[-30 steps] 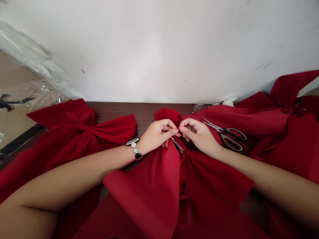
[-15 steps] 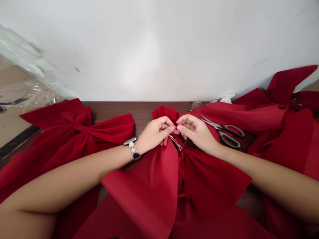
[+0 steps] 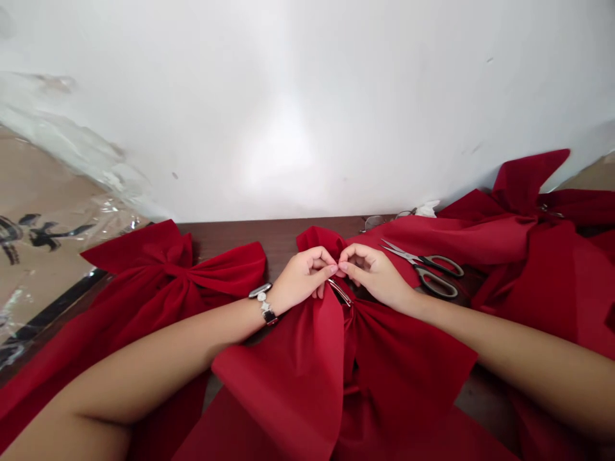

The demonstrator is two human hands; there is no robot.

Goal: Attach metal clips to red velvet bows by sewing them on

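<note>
A large red fabric bow (image 3: 298,371) lies in front of me with a shiny metal clip (image 3: 341,292) at its gathered middle. Just above the clip, my left hand (image 3: 305,275) pinches with thumb and forefinger, its lower fingers against the red cloth. My right hand (image 3: 377,275) pinches from the other side, and the two sets of fingertips meet. Whatever is between them is too small to make out. A watch and a bracelet (image 3: 263,301) circle the left wrist. Close to the right hand, scissors (image 3: 425,266) lie on red cloth, blades toward the hands.
Another red bow (image 3: 168,272) lies left on the dark wooden table (image 3: 230,232). More red bows and cloth (image 3: 533,256) are heaped on the right. Glasses (image 3: 373,222) and crumpled white tissue (image 3: 426,209) sit by the white wall (image 3: 307,109). A plastic-wrapped cardboard box (image 3: 48,192) stands left.
The camera view has tilted up and shifted, so the table things appear lower in it. My fingertips have drawn slightly closer together above the clip.
</note>
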